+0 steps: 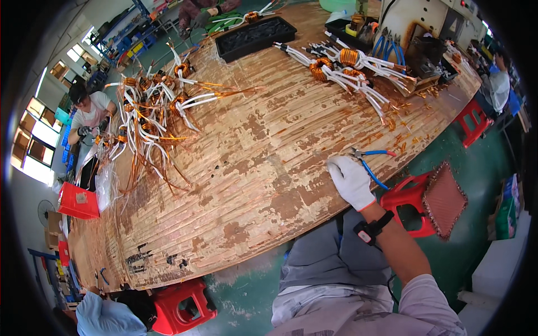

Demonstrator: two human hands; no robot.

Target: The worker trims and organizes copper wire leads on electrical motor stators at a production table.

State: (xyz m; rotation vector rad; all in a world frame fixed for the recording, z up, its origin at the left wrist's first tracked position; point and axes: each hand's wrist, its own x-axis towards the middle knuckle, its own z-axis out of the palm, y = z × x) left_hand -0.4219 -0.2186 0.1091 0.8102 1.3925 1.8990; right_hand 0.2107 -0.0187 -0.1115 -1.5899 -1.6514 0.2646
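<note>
In a white glove, my right hand (351, 182) rests at the table's near edge, back upward. Its fingers bend down out of sight, so their grip is hidden. Right beside it is a pair of cutting pliers (367, 159) with blue handles, one red-tipped, spread apart; whether the hand touches them is unclear. My left hand is not in view. Beyond, to the right, lie several copper-wound ring coils (320, 69) with white sleeved leads. A larger tangled heap of such coils (144, 124) covers the table's left part.
The worn wooden table (241, 168) carries a black tray (256, 38) at the far side. Copper scraps (400, 124) lie near a machine (412, 22) with blue-handled pliers (388, 47). Red stools (412, 204) stand on the floor. Co-workers sit left, right and lower left.
</note>
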